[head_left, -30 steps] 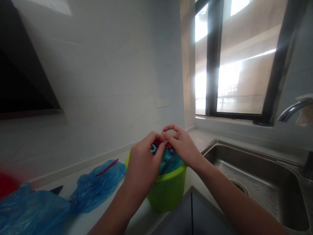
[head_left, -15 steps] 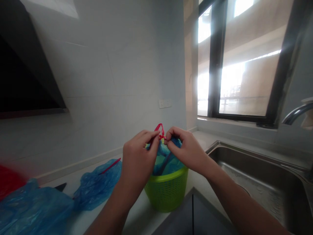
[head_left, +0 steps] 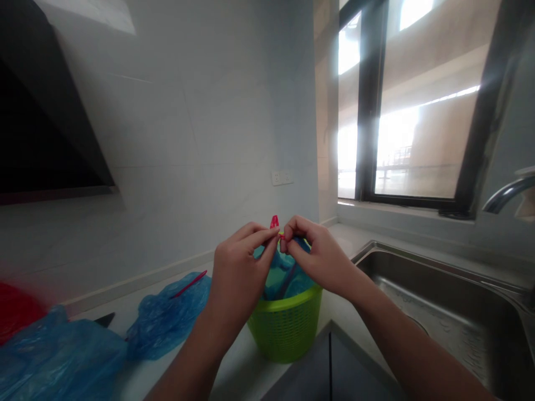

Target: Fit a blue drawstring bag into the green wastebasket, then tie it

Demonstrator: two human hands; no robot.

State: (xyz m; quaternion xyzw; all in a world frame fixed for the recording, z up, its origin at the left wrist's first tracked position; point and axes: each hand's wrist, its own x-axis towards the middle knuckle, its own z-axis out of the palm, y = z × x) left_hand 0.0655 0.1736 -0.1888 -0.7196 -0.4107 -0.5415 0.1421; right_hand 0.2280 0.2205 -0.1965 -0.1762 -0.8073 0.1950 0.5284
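Red drawstring [head_left: 275,222] pinched above white counter [head_left: 134,312] beside sink [head_left: 438,312].

My left hand [head_left: 238,267] and right hand [head_left: 320,256] are now sitting slightly higher above the green basket [head_left: 286,326] than a second ago, fingertips pinched together at the top of the blue bag [head_left: 282,275]. The red drawstring [head_left: 275,223], which was standing as an open loop half a second ago, is now showing only as a short, narrow tab above my fingers. The loop is closing up. The bag's mouth is gathering tighter between my two hands.
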